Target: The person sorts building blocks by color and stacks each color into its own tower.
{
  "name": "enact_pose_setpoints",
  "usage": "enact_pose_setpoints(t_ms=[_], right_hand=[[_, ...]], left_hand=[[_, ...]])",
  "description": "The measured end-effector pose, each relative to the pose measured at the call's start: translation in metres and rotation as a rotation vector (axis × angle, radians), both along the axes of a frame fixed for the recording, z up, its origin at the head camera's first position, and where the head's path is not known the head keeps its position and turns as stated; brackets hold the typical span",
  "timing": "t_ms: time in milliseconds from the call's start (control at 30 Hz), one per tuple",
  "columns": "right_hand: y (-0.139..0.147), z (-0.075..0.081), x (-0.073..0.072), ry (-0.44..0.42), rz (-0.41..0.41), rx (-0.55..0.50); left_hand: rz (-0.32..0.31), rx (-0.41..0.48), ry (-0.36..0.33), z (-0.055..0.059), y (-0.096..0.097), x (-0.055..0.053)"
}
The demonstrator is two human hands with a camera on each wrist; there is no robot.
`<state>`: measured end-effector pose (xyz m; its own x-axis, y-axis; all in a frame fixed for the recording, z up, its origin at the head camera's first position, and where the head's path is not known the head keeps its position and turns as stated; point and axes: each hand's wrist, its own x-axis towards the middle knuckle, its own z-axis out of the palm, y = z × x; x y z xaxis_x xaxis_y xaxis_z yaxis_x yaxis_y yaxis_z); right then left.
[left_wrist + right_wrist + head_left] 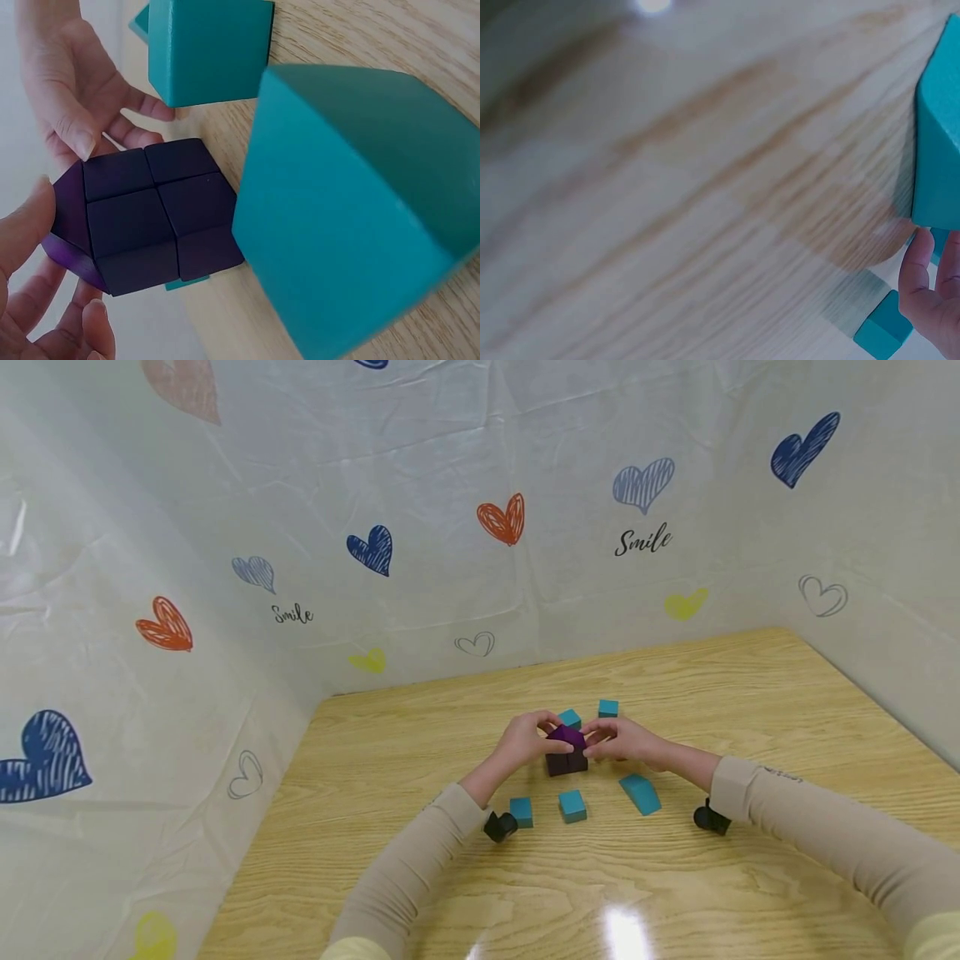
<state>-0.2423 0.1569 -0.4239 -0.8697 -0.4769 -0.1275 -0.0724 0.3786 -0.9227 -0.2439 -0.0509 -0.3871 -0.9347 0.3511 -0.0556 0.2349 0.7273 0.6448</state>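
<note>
In the head view, a purple roof-shaped block (567,736) sits on top of dark purple cubes (567,763). My left hand (523,739) pinches the roof block from its left side, thumb in front and fingers behind. The left wrist view shows the cubes (131,217) in two rows, with the roof block (71,206) against them and the left hand's thumb (26,229) at its near side. My right hand (621,739) is at the stack's right side, its thumb tip by the roof block's edge and its fingers loosely extended.
Several teal blocks lie around the stack: a cube (572,807) and another cube (521,812) in front, a slanted block (641,793) near the right hand, and cubes (608,708) behind. Wrist cameras (500,827) hang below both forearms. A heart-print curtain (420,610) encloses the wooden table (420,727).
</note>
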Motion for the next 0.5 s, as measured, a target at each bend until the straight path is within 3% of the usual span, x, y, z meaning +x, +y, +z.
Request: enact_pose_setpoints(t_ms=[500], right_hand=[[-0.0001, -0.0005, 0.0004, 0.002, 0.008, 0.007]], left_hand=[[0.007, -0.021, 0.010, -0.0002, 0.0004, 0.0006]])
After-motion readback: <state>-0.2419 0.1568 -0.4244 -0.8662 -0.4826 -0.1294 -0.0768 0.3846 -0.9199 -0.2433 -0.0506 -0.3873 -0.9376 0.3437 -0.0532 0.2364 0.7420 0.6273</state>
